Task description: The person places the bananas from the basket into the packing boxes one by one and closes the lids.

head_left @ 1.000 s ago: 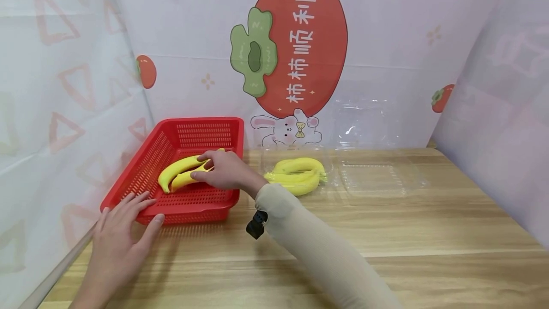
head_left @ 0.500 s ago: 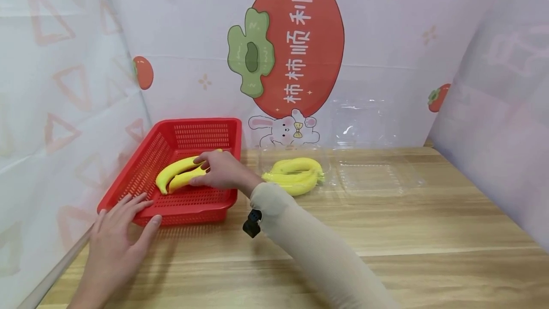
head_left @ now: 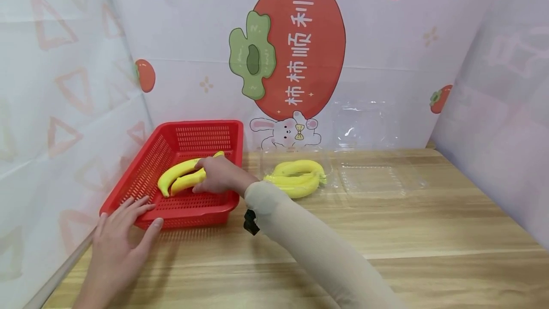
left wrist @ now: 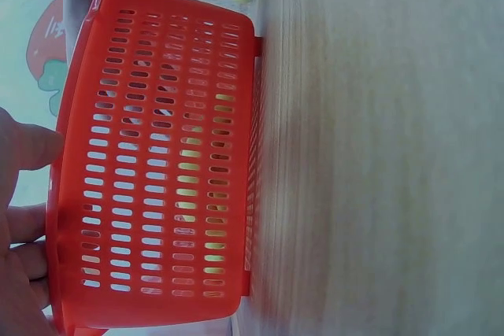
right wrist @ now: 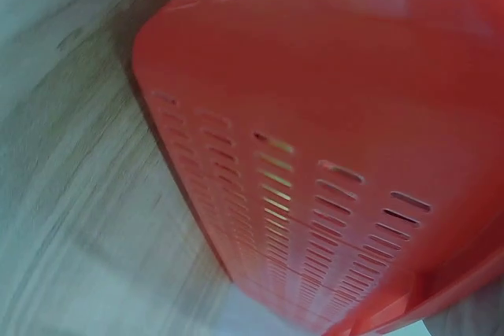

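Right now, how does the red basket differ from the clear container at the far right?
The basket is red with slotted walls; the container is see-through. The basket holds bananas; no fruit shows in the container. The container has a raised lid; none shows on the basket. Both rest on the wooden table.

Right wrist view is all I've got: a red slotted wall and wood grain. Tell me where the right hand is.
Observer: The head view shows the right hand inside the red basket, over the nearer banana of the two lying there; whether it grips is hidden.
Operator: Now report the left hand.
Observer: The left hand rests at the left end of the red basket's near rim, fingers reaching over it.
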Action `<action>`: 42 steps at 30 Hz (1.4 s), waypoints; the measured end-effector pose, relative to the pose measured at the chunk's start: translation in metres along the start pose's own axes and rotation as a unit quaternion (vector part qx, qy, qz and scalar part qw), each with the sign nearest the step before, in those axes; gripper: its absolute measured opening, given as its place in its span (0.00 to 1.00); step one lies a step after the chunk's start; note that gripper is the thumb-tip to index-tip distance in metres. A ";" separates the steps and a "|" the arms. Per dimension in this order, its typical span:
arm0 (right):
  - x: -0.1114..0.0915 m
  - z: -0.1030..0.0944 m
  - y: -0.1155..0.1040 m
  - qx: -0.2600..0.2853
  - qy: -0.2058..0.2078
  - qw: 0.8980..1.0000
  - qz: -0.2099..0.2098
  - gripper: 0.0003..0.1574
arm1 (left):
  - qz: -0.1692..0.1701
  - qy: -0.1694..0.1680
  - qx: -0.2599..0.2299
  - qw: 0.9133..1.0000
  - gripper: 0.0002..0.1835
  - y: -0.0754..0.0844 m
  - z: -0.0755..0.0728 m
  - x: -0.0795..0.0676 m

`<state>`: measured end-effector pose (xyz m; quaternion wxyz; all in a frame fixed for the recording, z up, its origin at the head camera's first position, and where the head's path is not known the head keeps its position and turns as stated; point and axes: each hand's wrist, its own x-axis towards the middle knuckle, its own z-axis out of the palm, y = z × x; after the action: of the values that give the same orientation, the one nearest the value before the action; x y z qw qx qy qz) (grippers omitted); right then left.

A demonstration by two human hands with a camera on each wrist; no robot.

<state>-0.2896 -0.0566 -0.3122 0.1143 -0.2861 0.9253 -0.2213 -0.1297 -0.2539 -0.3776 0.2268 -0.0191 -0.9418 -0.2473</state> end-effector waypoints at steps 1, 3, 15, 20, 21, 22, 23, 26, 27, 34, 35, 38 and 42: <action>0.001 0.000 0.000 -0.006 -0.005 1.000 0.003 0.39 | 0.000 0.000 0.000 1.000 0.29 0.000 0.000 0.000; 0.002 0.001 -0.001 -0.022 -0.011 1.000 0.009 0.40 | 0.001 0.002 -0.001 1.000 0.29 0.000 0.001 0.000; 0.010 0.009 -0.005 -0.045 -0.010 0.999 0.026 0.33 | 0.009 0.010 -0.003 1.000 0.28 -0.005 0.005 0.000; 0.015 0.012 -0.007 -0.070 -0.027 0.997 0.023 0.32 | 0.009 0.012 -0.002 1.000 0.28 -0.005 0.004 0.000; 0.015 0.013 -0.008 -0.080 -0.033 0.996 0.020 0.33 | 0.009 0.012 -0.002 1.000 0.28 -0.005 0.004 0.000; 0.016 0.013 -0.009 -0.087 -0.041 0.995 0.019 0.34 | 0.008 0.012 -0.002 1.000 0.28 -0.005 0.004 0.000; 0.017 0.013 -0.009 -0.090 -0.051 0.994 0.022 0.35 | 0.008 0.012 -0.002 1.000 0.28 -0.005 0.004 0.000; 0.017 0.011 -0.012 -0.097 -0.080 0.992 0.031 0.38 | 0.007 0.011 -0.001 1.000 0.28 -0.005 0.005 0.000; 0.017 0.011 -0.013 -0.100 -0.090 0.990 0.033 0.38 | 0.005 0.010 -0.001 1.000 0.28 -0.005 0.005 0.000; 0.015 0.010 -0.014 -0.093 -0.133 0.986 0.044 0.24 | -0.002 0.006 0.007 1.000 0.29 -0.005 0.006 0.001; 0.015 0.011 -0.013 -0.092 -0.137 0.985 0.043 0.19 | -0.001 0.007 0.006 1.000 0.29 -0.005 0.006 0.001; 0.016 0.012 -0.011 -0.097 -0.149 0.984 0.034 0.07 | 0.004 0.010 0.003 1.000 0.29 -0.006 0.006 0.001; 0.016 0.013 -0.010 -0.101 -0.155 0.982 0.028 0.12 | 0.008 0.013 -0.001 1.000 0.28 -0.006 0.006 0.001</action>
<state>-0.2937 -0.0780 -0.3203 0.2333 -0.3015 0.9213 -0.0765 -0.1339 -0.2562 -0.3850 0.2407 -0.0240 -0.9386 -0.2461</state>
